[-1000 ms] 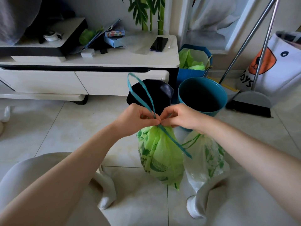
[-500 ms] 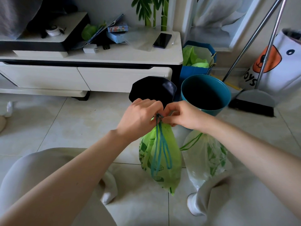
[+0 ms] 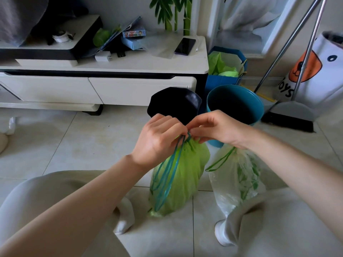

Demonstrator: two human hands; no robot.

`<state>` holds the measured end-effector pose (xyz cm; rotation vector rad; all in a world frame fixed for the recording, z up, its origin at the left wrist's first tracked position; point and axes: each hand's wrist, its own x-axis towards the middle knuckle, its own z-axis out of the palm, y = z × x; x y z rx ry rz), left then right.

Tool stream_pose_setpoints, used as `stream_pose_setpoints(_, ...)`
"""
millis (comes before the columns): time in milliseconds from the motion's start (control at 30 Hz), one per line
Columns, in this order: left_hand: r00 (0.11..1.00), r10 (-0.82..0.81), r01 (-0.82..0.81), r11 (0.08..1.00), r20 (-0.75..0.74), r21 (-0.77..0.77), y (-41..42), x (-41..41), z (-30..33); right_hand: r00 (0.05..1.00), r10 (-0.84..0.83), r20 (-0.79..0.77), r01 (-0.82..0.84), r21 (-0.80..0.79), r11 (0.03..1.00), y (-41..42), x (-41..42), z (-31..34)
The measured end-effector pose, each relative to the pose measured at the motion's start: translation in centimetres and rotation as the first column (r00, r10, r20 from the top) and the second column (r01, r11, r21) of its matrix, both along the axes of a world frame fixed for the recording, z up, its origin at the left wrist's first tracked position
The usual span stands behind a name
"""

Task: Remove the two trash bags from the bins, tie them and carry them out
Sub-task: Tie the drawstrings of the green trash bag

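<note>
Pale tiled floor (image 3: 61, 145) lies under us as we crouch before a white cabinet (image 3: 104, 88); a black bin (image 3: 175, 104) and a teal bin (image 3: 234, 104) stand emptied beside it. Between our knees stands the green bag (image 3: 181, 175), with the clear bag (image 3: 239, 182) just to its right, neck already cinched. Our left hand (image 3: 159, 140) and right hand (image 3: 217, 127) pinch closed on the green bag's neck. Its cord (image 3: 167, 177), looped high a second ago, now hangs slack, so we judge the knot nearly done.
</note>
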<state>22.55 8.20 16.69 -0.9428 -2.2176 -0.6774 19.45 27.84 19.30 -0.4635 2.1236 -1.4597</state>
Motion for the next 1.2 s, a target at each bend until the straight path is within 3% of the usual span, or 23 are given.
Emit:
stream_pose_setpoints(333, 0.995, -0.057, 0.062, 0.996, 0.080, -0.058, -0.1, 0.2, -0.6, 0.986, 0.156, -0.066, -0.137, 0.232, 0.963, -0.4, 0.0, 0.2)
stream_pose_setpoints(500, 0.991, -0.022, 0.022, 1.000, 0.132, 0.000, -0.4, -0.1, -0.5, 0.992, 0.125, -0.031, -0.118, 0.176, 0.977, 0.6, -0.1, 1.5)
stream_pose_setpoints(667, 0.983, 0.002, 0.000, 1.000, 0.182, -0.013, -0.8, -0.4, -0.9, 0.994, 0.056, -0.096, -0.039, 0.169, 0.985, 3.0, -1.1, 2.6)
stream_pose_setpoints(767, 0.973, 0.015, -0.012, 1.000, 0.229, -0.014, -0.6, -0.7, -1.2, 0.984, 0.082, -0.158, -0.024, 0.337, 0.941, 3.9, -1.6, 2.2)
stream_pose_setpoints(833, 0.971, 0.031, -0.026, 0.999, 0.236, -0.027, -0.6, -0.8, -1.5, 0.968, 0.122, -0.219, 0.007, 0.510, 0.860, 4.2, -1.8, 1.5)
stream_pose_setpoints(900, 0.968, 0.052, -0.044, 0.998, 0.245, -0.036, -0.7, -1.0, -1.7, 0.957, 0.116, -0.267, 0.063, 0.580, 0.812, 4.4, -2.0, 1.1)
stream_pose_setpoints(1100, 0.966, 0.099, -0.082, 0.993, 0.240, -0.079, -1.3, -1.6, -2.4, 0.968, -0.018, -0.251, 0.127, 0.422, 0.898, 5.2, -2.5, 1.2)
stream_pose_setpoints(1200, 0.941, 0.104, -0.042, 0.980, 0.322, -0.194, -1.6, -1.7, -3.3, 0.971, -0.060, -0.233, 0.162, 0.451, 0.878, 5.4, -2.8, 0.4)
